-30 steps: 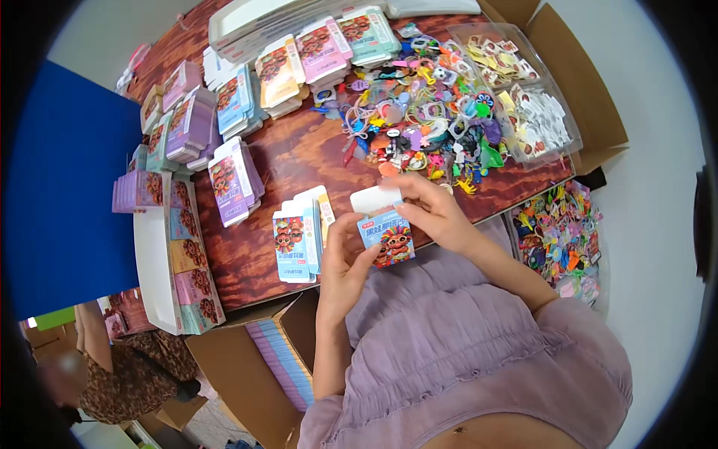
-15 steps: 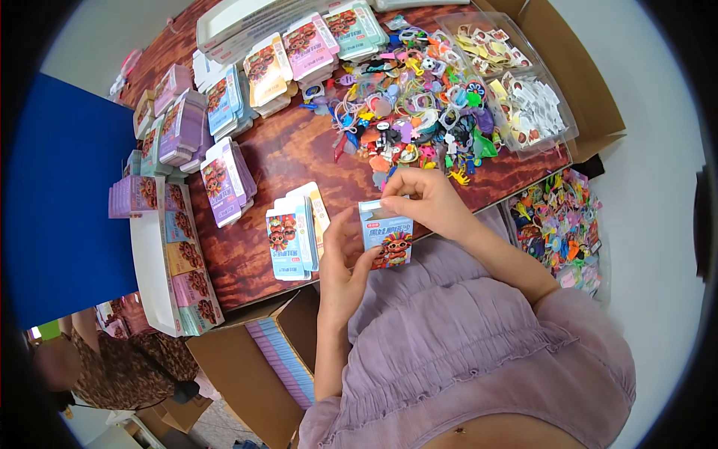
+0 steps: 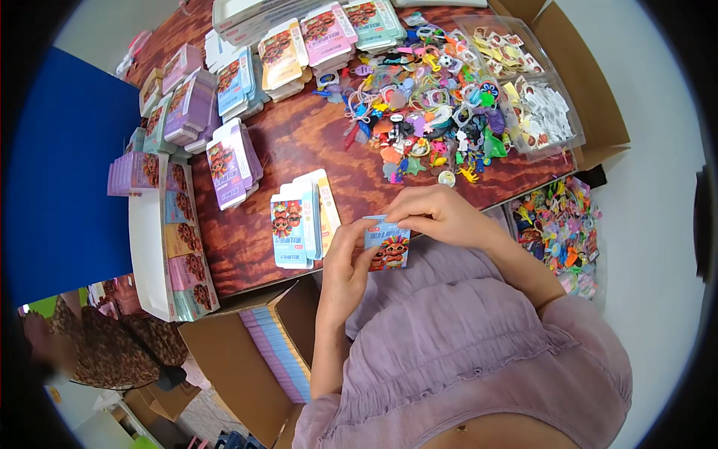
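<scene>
A small light-blue cardboard box (image 3: 390, 248) with a colourful cartoon figure stands upright just off the table's front edge. My left hand (image 3: 345, 258) grips it along its left side, thumb on the front face. Over its top edge my right hand (image 3: 436, 215) is closed, fingertips pinching at the top flap, so most of the flap is hidden. Left of my hands lies a stack of flat blue cartons (image 3: 293, 228), with a yellow carton (image 3: 323, 202) behind it. Beyond my right hand spreads a pile of small colourful toys (image 3: 426, 112); a small round piece (image 3: 446, 178) lies at its near edge.
Stacks of purple cartons (image 3: 228, 165) and other coloured cartons line the table's left and back. A clear tray (image 3: 557, 142) of small packets sits at the right. Below stand an open cardboard box (image 3: 224, 367) and a container of toys (image 3: 561, 232). Another person (image 3: 112, 348) is at lower left.
My right hand has moved from the box's open top onto its top edge, and the flap now appears folded down. My left hand still holds the box. The whole view has shifted slightly.
</scene>
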### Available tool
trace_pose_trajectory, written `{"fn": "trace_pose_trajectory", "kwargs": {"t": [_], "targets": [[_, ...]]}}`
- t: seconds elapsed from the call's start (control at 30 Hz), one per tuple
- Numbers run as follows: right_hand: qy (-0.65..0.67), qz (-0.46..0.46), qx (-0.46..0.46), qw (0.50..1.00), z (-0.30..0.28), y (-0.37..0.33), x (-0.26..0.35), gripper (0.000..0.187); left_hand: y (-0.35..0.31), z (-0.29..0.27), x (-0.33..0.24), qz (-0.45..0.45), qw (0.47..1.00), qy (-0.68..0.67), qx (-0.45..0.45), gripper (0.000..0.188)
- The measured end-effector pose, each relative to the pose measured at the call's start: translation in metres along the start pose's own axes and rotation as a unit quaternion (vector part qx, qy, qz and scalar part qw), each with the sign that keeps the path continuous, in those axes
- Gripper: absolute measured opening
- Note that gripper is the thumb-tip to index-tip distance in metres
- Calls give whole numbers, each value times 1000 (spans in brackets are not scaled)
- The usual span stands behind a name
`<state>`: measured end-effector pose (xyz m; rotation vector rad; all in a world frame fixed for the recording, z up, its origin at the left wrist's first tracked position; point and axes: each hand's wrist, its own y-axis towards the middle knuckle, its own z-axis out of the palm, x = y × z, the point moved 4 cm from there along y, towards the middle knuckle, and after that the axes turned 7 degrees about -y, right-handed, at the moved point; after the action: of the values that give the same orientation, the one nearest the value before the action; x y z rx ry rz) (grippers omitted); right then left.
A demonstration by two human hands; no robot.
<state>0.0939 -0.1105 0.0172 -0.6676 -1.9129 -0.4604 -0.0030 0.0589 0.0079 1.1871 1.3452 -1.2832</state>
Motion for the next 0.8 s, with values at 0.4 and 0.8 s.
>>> {"fn": "trace_pose_trajectory", "kwargs": {"t": [0.4, 0.8], "targets": [[-376, -96, -133, 912, 114, 107, 19, 39, -62, -208, 72, 12, 894, 243, -375, 46], [-234, -174, -170, 941, 57, 86, 59, 9, -23, -87, -8, 18, 982, -9, -186, 64]]}}
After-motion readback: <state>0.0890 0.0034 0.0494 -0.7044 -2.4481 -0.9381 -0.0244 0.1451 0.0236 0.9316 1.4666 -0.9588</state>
